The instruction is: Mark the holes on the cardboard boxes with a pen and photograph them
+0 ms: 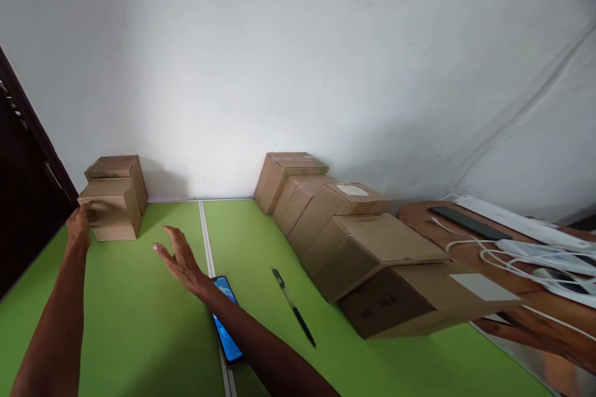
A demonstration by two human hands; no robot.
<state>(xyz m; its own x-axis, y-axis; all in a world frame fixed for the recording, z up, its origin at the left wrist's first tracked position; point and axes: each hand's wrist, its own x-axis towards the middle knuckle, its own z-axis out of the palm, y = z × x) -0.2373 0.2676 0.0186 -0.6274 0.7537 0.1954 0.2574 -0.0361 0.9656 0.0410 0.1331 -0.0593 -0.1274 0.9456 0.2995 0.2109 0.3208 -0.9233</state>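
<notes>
- Your left hand (79,223) rests its fingers on the near-left face of the front small box (112,208), far left on the green bench (139,322), touching, not clamped.
- Your right hand (181,260) is spread flat, empty, right of that box, apart.
- Second small box (118,170) sits just behind it; the left hand is nearer.
</notes>
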